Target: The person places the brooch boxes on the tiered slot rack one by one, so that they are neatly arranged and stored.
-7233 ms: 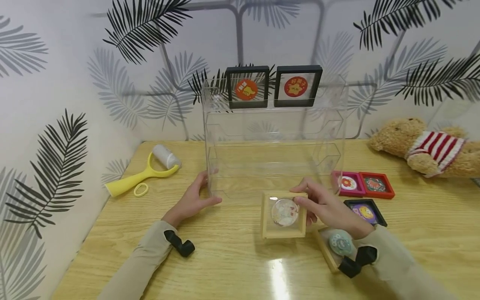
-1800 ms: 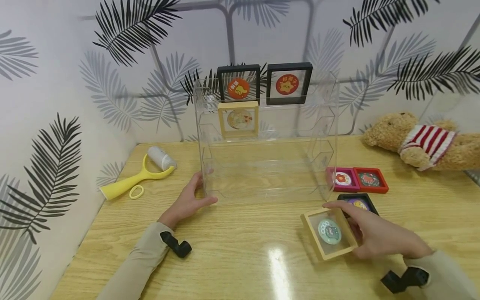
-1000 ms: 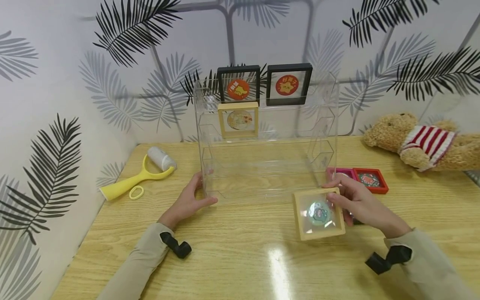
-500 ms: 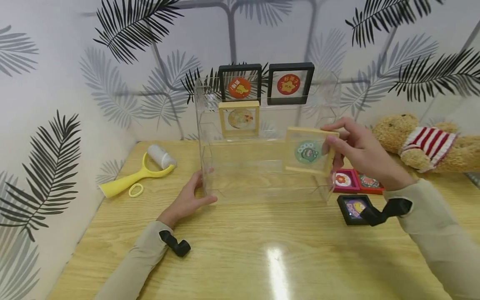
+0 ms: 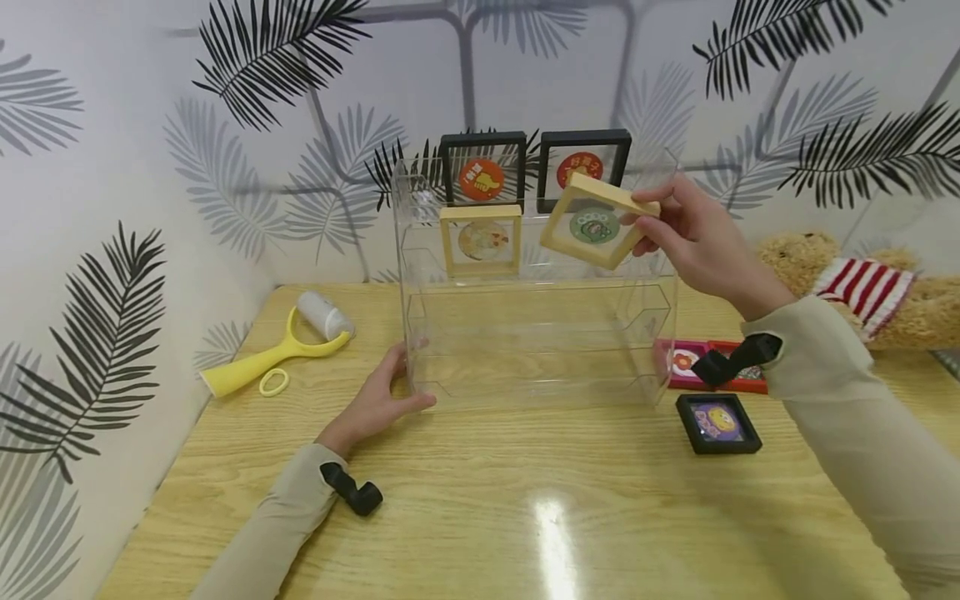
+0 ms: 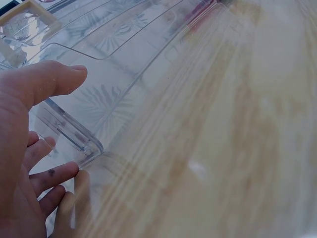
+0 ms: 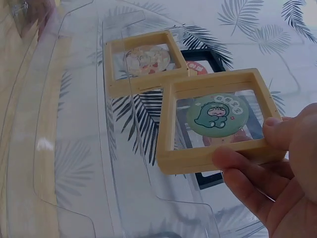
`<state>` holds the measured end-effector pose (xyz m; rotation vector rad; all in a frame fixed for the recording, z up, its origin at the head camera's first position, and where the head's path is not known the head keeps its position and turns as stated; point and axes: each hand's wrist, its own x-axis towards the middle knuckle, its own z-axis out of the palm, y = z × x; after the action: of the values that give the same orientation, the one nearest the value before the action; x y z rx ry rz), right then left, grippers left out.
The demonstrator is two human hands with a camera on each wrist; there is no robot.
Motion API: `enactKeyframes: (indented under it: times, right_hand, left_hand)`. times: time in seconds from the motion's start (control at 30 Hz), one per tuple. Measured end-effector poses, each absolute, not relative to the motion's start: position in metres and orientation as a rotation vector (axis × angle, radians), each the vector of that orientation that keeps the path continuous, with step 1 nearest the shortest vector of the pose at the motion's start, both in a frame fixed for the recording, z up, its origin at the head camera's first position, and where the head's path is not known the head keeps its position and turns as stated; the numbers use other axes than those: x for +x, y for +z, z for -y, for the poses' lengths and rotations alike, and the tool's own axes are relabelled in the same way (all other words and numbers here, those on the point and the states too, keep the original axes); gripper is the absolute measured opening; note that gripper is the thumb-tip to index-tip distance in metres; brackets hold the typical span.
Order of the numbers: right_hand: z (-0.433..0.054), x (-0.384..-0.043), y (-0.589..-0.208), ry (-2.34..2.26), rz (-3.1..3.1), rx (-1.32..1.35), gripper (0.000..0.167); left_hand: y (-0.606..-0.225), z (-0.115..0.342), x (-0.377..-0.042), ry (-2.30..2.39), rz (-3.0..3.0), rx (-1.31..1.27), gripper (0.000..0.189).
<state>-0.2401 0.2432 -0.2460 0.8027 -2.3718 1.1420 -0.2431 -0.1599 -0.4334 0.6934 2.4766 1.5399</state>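
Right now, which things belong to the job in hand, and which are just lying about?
Seemingly the job's:
right hand, holding the green-badge frame
left hand, at the clear rack
tan frame and two black frames in the rack
probably the loose pink frame, red frame and purple-badge frame

Lying about:
yellow forked toy
yellow ring
grey cylinder
plush bear

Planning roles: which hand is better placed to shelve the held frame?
Likely the right hand: it holds the frame near the clear rack; the left hand is at the rack's side.
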Motion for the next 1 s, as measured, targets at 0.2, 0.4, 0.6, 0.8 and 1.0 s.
enactKeyframes:
  times: [0.2, 0.4, 0.6, 0.8, 1.0]
  right_hand:
    - [-0.238, -0.253, -0.246, 0.959, 2.352, 0.794, 0.023]
    - [-0.232, -0.262, -0.247, 0.758, 2.339, 0.804, 0.017]
    - [-0.225, -0.267, -0.248, 0.605, 2.359, 0.829, 0.014]
    - [-0.223, -0.268, -0.255, 0.539, 2.362, 0.837, 0.016]
    - [-0.225, -0.268, -0.259, 0.572, 2.311, 0.810, 0.020]
  left_hand:
    - [-0.433, 0.159, -0.244, 1.536, -2.485, 0.697, 0.079]
    - [-0.431, 0.159, -0.243, 1.532, -2.488, 0.690, 0.079]
    - [-0.432, 0.159, -0.243, 1.534, -2.485, 0.684, 0.079]
    - [-0.434, 0.159, -0.244, 1.538, -2.485, 0.684, 0.079]
    - [-0.435, 0.160, -0.244, 1.542, -2.484, 0.689, 0.079]
